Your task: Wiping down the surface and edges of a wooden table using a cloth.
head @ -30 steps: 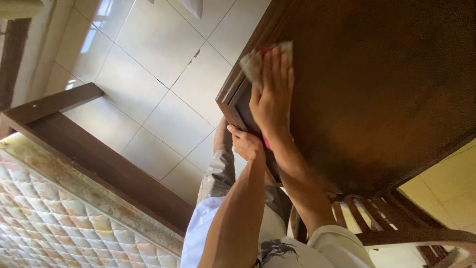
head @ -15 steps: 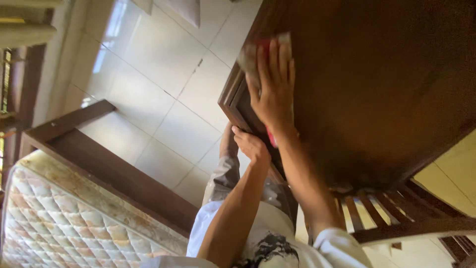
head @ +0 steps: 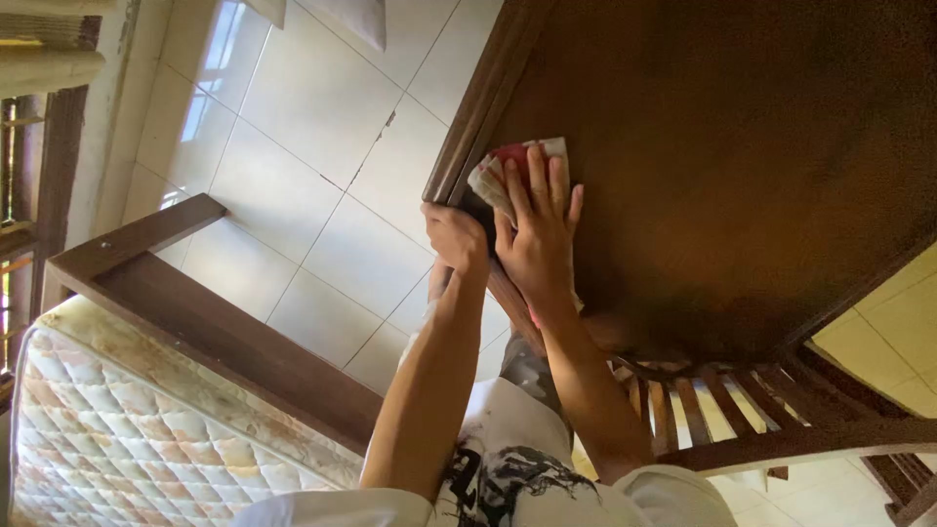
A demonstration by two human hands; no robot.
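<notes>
Cloth [head: 498, 174], white and red, folded, pressed flat on dark wooden desk [head: 742, 166] close to moulded edge. Right hand [head: 537, 239] lies spread over cloth, fingers long, palm down. Left hand [head: 457, 239] curled around desk rim just beside it, steadying. Judgement: keep palm weight even, stroke along grain, let cloth follow rim without slipping off. Open desk surface runs wide to far side; tiled floor [head: 312, 185] beyond edge; chair [head: 781, 429] tucked near; bed frame [head: 205, 332] and mattress [head: 137, 439] well apart.
</notes>
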